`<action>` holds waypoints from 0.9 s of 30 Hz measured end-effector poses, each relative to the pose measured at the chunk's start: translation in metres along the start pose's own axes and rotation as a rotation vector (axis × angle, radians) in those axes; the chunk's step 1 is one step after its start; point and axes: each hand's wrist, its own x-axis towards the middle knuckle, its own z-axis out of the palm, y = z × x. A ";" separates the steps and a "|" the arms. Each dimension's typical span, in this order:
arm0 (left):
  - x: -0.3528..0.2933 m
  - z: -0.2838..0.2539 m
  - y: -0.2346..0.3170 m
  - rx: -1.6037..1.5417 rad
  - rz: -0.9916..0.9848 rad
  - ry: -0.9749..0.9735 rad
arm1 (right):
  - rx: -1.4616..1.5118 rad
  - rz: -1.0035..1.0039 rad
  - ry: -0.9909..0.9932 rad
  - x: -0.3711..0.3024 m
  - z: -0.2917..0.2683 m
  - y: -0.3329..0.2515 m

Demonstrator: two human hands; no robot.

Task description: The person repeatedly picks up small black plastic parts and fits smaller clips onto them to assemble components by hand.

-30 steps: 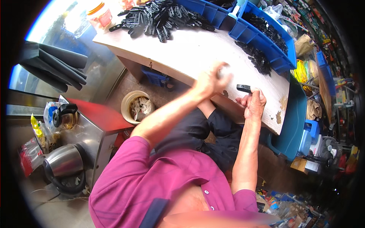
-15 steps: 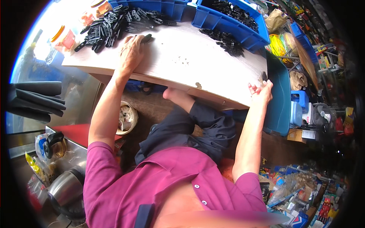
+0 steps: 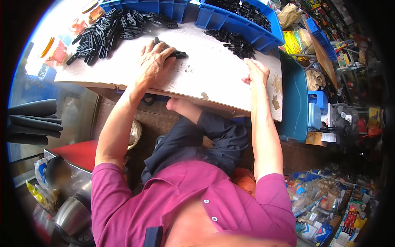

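Black pieces (image 3: 179,54) by your left hand (image 3: 155,61) looked light, stiff; long sides seemed best hold. Left lay part-spread, grip unclear; your right hand (image 3: 258,73) curled, contents hidden.

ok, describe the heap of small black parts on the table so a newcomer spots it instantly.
Find the white table, then the blue bin at its far right. The heap lies loose along that bin's near side, beyond the right hand. Its pieces look finer than the long black pieces piled at left.
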 end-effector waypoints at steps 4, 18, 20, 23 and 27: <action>0.002 0.000 0.004 0.034 -0.023 -0.022 | -0.180 -0.061 0.082 0.016 0.016 -0.003; 0.001 0.004 0.001 0.049 -0.109 0.075 | -0.378 -0.144 0.087 0.024 0.019 0.001; 0.001 0.001 0.002 0.069 -0.109 0.039 | -0.332 -0.154 0.064 0.023 0.018 0.003; 0.002 -0.002 0.005 0.083 -0.112 -0.011 | -0.414 -0.189 0.016 0.020 0.019 -0.001; 0.002 -0.002 0.003 0.083 -0.114 -0.009 | -0.524 -0.185 0.032 0.017 0.021 -0.005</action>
